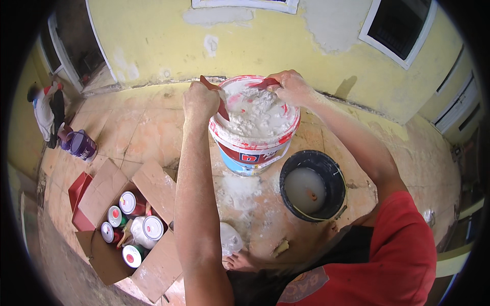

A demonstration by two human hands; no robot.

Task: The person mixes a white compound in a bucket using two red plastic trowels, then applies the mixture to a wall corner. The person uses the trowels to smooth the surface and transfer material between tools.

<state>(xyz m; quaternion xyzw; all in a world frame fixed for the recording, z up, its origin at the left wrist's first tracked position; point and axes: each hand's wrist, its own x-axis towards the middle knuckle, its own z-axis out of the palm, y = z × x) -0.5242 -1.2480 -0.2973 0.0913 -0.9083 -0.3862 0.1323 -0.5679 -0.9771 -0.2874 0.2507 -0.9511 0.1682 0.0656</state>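
A tall paint bucket (pixel 232 145), white with a red rim and a blue lower part, stands before me. Lumpy white putty (pixel 250 120) nearly fills it, smeared with red bits. My left hand (pixel 201 103), dusted white, is closed on a flat red scraper (pixel 223 108) at the bucket's left rim, its lower end by the putty. Across the rim, my right hand (pixel 293 88) grips another flat red piece (pixel 264 83), which looks like a scraper; my fingers partly cover it. Beside the bucket, to the right, a black pail (pixel 334 191) holds cloudy water with a small brownish thing in it.
An open cardboard box (pixel 153 273) with several cans lies at the lower left. Farther left, a person (pixel 47 115) bends near a purple bucket (pixel 81 146). A patched yellow wall (pixel 265 48) rises behind. White powder (pixel 237 194) dusts the tiled floor near a clear plastic bag (pixel 230 239).
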